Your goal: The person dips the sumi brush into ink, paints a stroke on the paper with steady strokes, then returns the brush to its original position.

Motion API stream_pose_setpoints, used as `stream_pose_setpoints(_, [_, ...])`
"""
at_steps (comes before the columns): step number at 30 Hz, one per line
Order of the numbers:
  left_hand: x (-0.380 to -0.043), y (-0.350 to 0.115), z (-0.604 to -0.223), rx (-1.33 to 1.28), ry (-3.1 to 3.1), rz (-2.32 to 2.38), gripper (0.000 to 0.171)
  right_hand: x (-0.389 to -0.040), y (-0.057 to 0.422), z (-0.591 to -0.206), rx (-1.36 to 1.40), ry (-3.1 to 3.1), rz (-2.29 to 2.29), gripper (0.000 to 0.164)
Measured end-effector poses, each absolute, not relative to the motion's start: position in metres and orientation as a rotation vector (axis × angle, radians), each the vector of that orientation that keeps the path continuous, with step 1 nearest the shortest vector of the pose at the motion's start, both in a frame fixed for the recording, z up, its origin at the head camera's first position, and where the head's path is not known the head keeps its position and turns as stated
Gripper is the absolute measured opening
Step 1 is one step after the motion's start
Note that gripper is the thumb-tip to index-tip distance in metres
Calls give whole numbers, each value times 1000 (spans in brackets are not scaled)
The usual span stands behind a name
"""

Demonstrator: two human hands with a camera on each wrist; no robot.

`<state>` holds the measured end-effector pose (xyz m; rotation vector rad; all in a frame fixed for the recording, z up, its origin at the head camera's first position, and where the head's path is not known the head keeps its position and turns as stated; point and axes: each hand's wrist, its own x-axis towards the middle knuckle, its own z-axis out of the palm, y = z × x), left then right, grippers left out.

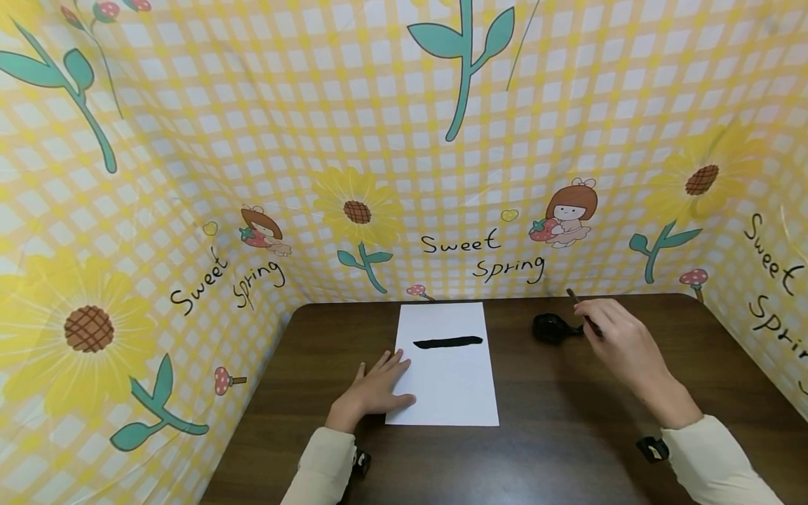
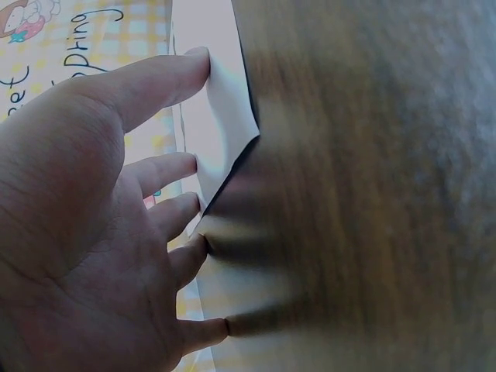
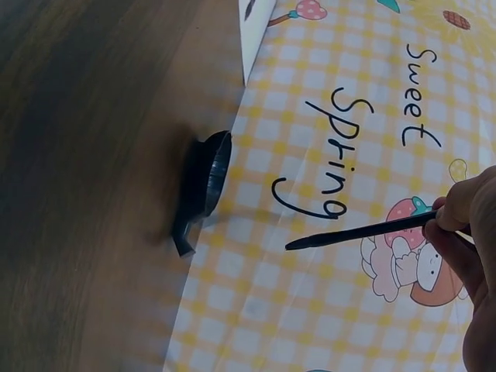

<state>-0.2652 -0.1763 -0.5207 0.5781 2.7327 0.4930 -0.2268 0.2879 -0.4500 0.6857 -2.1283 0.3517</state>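
Note:
A white sheet of paper (image 1: 451, 389) lies on the table, with one thick black stroke (image 1: 448, 342) across its upper half. My left hand (image 1: 376, 390) rests spread on the sheet's left edge; in the left wrist view its thumb and fingers (image 2: 167, 85) are extended near the paper's corner (image 2: 225, 132). My right hand (image 1: 621, 344) pinches a thin dark brush (image 3: 356, 232) between thumb and fingers. Just left of that hand sits a small black dish (image 1: 550, 328) with a short projecting handle. In the right wrist view, the brush's tip is apart from the dish (image 3: 205, 178).
The dark brown wooden table (image 1: 536, 449) meets a yellow checked cloth (image 1: 391, 140) hanging at the back and both sides. Each wrist carries a small black device (image 1: 653, 449) by the sleeve cuff.

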Motion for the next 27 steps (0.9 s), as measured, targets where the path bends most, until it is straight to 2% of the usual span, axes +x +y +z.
stream_pose_setpoints(2, [-265,-176,-521,578,2733,496,81,-226,288,-451,697,-2138,332,13])
stream_pose_setpoints(3, [-265,-176,-520,578,2733,496,81,-226,288,-451,704,-2138,324,14])
stream_pose_setpoints(5, [-266,-176,-521,579,2735,495,81,-226,289,-452,715,-2139,310,35])
stream_pose_setpoints(8, [-266,-176,-521,583,2737,490,82,-226,290,-455,734,-2135,286,32])
stream_pose_setpoints(12, [-266,-176,-520,585,2737,489,82,-227,291,-458,771,-2128,239,16])
stream_pose_setpoints(15, [-266,-177,-520,582,2735,488,81,-227,292,-461,798,-2128,201,29])
stream_pose_setpoints(18, [-266,-176,-521,584,2735,489,82,-226,293,-464,828,-2128,171,22])
stream_pose_setpoints(19, [-267,-176,-521,584,2735,488,82,-226,293,-465,838,-2130,163,25])
stream_pose_setpoints(21, [-267,-176,-522,586,2737,487,82,-226,293,-467,857,-2132,148,42])
stream_pose_setpoints(23, [-267,-176,-522,586,2738,487,82,-226,293,-470,876,-2125,133,48])
stream_pose_setpoints(24, [-267,-176,-523,586,2738,488,82,-225,293,-471,884,-2121,124,45])
stream_pose_setpoints(26, [-267,-176,-522,584,2737,487,82,-225,292,-473,897,-2107,105,27])
stream_pose_setpoints(27, [-266,-176,-521,583,2735,490,82,-225,292,-474,901,-2099,93,27])
